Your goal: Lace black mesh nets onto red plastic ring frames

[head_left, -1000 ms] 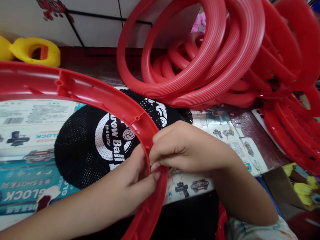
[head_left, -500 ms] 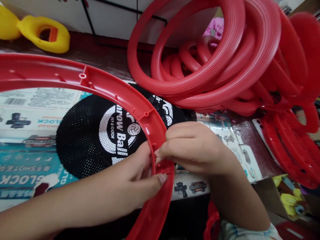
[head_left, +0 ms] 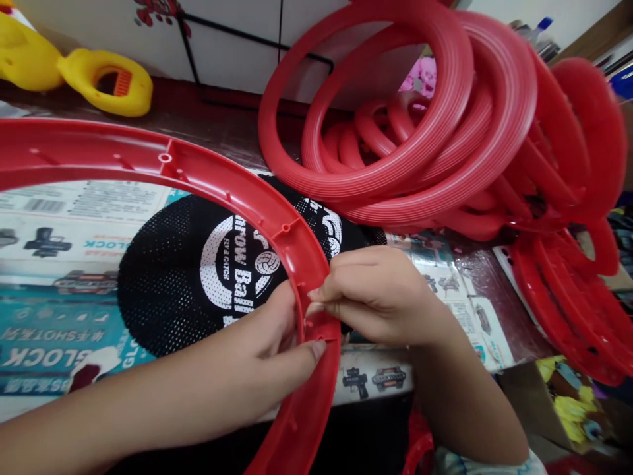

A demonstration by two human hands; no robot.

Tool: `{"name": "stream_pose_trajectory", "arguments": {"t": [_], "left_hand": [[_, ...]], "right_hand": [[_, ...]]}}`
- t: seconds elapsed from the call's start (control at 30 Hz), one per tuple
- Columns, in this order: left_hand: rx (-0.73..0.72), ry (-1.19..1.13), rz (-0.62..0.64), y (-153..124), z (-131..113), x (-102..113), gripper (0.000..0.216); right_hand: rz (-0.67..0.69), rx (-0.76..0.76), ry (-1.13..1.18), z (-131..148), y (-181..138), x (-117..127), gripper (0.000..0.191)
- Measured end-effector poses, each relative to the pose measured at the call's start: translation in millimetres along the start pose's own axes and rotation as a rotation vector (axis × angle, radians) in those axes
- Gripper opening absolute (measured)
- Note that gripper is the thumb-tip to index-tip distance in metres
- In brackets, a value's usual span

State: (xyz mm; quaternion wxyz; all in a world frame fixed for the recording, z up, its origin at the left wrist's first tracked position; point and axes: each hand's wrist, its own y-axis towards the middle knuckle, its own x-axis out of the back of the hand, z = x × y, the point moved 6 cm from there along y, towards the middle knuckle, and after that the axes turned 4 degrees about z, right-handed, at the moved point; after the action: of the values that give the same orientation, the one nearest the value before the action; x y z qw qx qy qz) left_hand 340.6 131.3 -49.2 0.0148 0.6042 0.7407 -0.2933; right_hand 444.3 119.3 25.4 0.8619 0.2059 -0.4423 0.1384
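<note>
A large red plastic ring (head_left: pixel 306 254) faces me with its hollow, ribbed side, which has small pegs and screw posts. My left hand (head_left: pixel 279 349) is closed on its right-hand part, thumb over the channel and fingers behind the rim. Pinched together, the fingertips of my right hand (head_left: pixel 378 293) are at the channel just above that thumb. Whatever they hold, if anything, is too small or hidden to make out. Behind the ring lies a black mesh net (head_left: pixel 163 277) with white "Throw Ball" lettering, partly covered by the ring and my hands.
Red rings (head_left: pixel 370 188) are heaped at the back right, with red ring parts (head_left: pixel 558 290) beside them. Yellow plastic pieces (head_left: pixel 141 89) lie at the back left. Flattened printed cardboard (head_left: pixel 54 310) covers the table. A carton (head_left: pixel 531 402) holding yellow items stands low at right.
The view has shifted slightly, so the background heap and yellow pieces sit lower in it. My left hand keeps its hold; my right fingertips remain at the channel, their pose slightly changed.
</note>
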Motion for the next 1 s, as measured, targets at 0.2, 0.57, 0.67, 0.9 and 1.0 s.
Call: {"name": "stream_pose_trajectory", "arguments": {"t": [0.2,0.57,0.67,0.9,1.0], "left_hand": [[0.036,-0.206,0.083,-2,2,-8,0.049],[0.052,-0.39,0.301,-3,3,-18,0.07],[0.06,-0.36,0.263,-3,5,-19,0.075],[0.139,-0.196,0.039,0,8,-13,0.073],[0.133,-0.173,0.042,2,11,-14,0.066]], "right_hand": [[-0.013,-0.03,0.066,-2,0,5,0.012],[0.037,-0.05,0.056,-7,-2,3,0.012],[0.04,-0.054,0.113,-9,-2,6,0.011],[0.044,-0.033,0.196,-5,-2,9,0.011],[0.072,0.008,0.105,3,-2,5,0.012]]}}
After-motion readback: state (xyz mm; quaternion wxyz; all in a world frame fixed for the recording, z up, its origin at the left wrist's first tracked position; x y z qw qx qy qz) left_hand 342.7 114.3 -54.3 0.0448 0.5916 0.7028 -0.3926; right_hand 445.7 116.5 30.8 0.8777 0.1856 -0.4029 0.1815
